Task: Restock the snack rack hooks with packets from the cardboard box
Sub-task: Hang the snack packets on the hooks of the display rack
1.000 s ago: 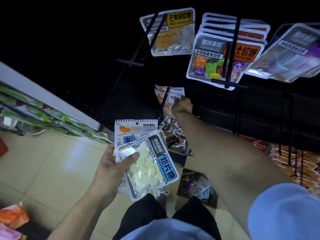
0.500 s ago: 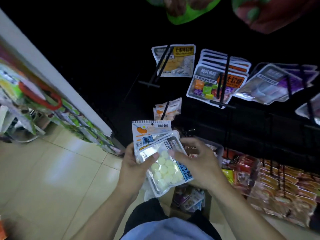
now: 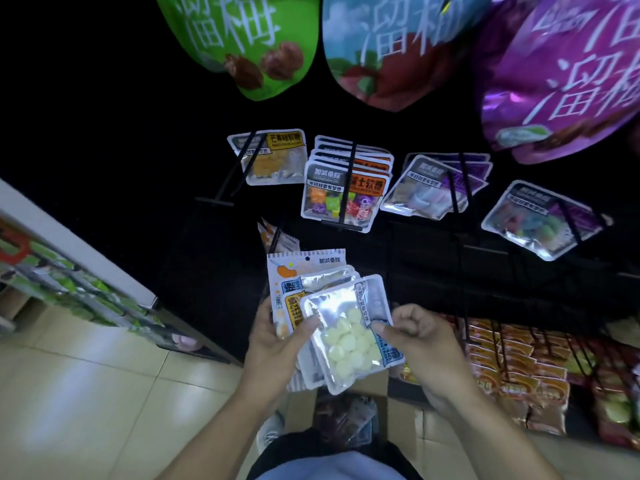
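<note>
Far left: white-edged shelf unit [image 3: 79, 258] with green packets, tiled floor [image 3: 86, 393] below it

Left hand [image 3: 277, 341] grips a fanned stack of packets [image 3: 304, 282] from the left side, thumb across the front, fingers behind. Rear of stack is a white packet with orange print, silver foil ones in between

Front of the stack: clear packet of white round candies [image 3: 349, 337], tilted, blue label along its right edge. Left thumb touches its upper left corner; right hand [image 3: 422, 344] pinches its right edge between thumb and curled fingers. So both grips are closed on packets, left on the stack, right on the top candy packet

Cardboard box [image 3: 374, 386] sits on the floor directly under the hands, between the person's legs; dark wrapped packets [image 3: 346, 417] visible inside, partly hidden by the stack

Rack hooks, middle row left to right: black hook [image 3: 242, 164] with a yellow-label packet [image 3: 273, 157], next hook with a thick stack of multicolour gummy packets [image 3: 341, 192], then purple-label packets [image 3: 436, 185], then 1 more packet with green and red sweets [image 3: 540, 220]. Just above the held stack, a lower hook carries an orange-and-white packet [image 3: 277, 237]

Top row: 3 large pouches, green [image 3: 242, 39], blue-red [image 3: 391, 46], purple [image 3: 561, 74]

Lower right: rows of orange-red packets [image 3: 512, 368] on the lower hooks
</note>
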### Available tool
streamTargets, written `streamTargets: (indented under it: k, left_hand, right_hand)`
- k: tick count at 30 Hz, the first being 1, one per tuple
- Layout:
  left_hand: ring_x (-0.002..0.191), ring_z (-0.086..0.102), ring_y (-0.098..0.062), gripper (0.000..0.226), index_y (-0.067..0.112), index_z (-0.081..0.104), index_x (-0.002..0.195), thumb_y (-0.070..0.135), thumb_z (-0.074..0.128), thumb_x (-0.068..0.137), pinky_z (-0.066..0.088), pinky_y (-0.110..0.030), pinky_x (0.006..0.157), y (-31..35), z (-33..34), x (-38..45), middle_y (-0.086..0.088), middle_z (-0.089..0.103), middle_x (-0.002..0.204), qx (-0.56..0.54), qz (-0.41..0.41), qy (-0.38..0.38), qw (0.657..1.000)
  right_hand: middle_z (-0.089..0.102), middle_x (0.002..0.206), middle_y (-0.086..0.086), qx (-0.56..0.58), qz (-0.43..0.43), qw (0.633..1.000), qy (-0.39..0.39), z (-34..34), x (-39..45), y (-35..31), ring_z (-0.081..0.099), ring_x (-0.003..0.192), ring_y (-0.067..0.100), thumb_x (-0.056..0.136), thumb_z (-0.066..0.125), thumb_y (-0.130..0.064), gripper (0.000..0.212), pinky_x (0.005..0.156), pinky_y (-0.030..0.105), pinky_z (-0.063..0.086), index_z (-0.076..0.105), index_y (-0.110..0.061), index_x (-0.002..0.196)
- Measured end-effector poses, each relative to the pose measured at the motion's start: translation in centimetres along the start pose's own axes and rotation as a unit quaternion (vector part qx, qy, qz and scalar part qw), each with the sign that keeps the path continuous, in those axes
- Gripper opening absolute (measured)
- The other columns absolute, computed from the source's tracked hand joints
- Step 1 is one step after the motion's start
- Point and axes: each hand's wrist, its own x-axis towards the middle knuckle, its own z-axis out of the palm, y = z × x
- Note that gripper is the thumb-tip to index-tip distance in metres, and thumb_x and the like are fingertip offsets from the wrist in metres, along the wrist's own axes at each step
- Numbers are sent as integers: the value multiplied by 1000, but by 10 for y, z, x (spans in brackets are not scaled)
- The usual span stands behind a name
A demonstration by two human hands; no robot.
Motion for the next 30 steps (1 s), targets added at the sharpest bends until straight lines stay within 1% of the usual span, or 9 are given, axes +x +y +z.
streamTargets:
  k: [4,9,13,15,18,21,24,27,30]
  left_hand:
    - [108,76,-13,76,25,51,143,34,79,73,62,-22,81,1,13,-3,6,78,120,3,-17,-31,999]
    - [118,72,-15,78,28,53,145,46,79,74,55,-46,106,7,21,-4,8,75,127,3,-41,-43,998]
    - [104,76,-7,45,22,61,131,19,76,89,62,-21,80,7,23,1,7,79,114,23,-31,-33,999]
    - [99,76,-5,39,21,62,127,13,76,91,62,-20,79,9,25,2,7,80,111,40,-29,-29,998]
    - [99,76,-9,38,21,63,126,15,76,90,59,-18,73,8,28,8,6,80,109,50,-32,-35,998]
    - [105,70,-5,44,24,63,126,25,79,85,49,-32,95,9,37,14,9,76,114,67,-28,-52,996]
    - [100,61,5,39,30,63,120,26,78,85,39,-37,100,14,47,18,17,70,111,77,-34,-81,993]
    - [107,71,-13,37,33,68,113,31,81,78,45,-47,106,18,55,23,8,78,109,77,-50,-95,991]
    - [112,74,-29,44,33,70,114,33,82,72,52,-56,102,21,68,22,2,80,113,73,-62,-128,987]
  right_hand:
    - [78,85,16,70,-8,997,30,-6,-7,-4,70,61,19,94,70,-18,14,48,26,50,66,-5,95]
    - [76,87,12,159,-3,981,111,-1,-10,-9,69,74,22,88,72,-33,24,69,38,53,70,-9,89]
    - [78,98,11,243,23,965,91,6,-23,-14,74,85,24,78,77,-33,34,78,40,55,71,-5,98]
    - [78,106,13,267,36,960,74,13,-31,-15,75,100,30,74,80,-25,44,94,46,55,73,-3,111]
    - [79,103,14,270,23,954,130,19,-37,-12,74,101,35,70,83,-23,42,102,58,51,76,-5,107]
    - [79,103,11,307,19,929,206,5,-38,-13,74,98,31,66,86,-27,44,96,51,54,76,-10,106]
    - [79,101,10,327,-6,902,282,-25,-37,-12,69,87,30,63,93,-29,54,73,41,52,75,-9,110]
    - [78,103,14,312,-33,882,351,-64,-38,-12,74,95,32,78,87,-29,34,87,48,57,74,-12,105]
    - [78,98,15,235,-65,881,406,-108,-42,-16,76,88,29,90,77,-31,20,84,44,57,75,-12,96]
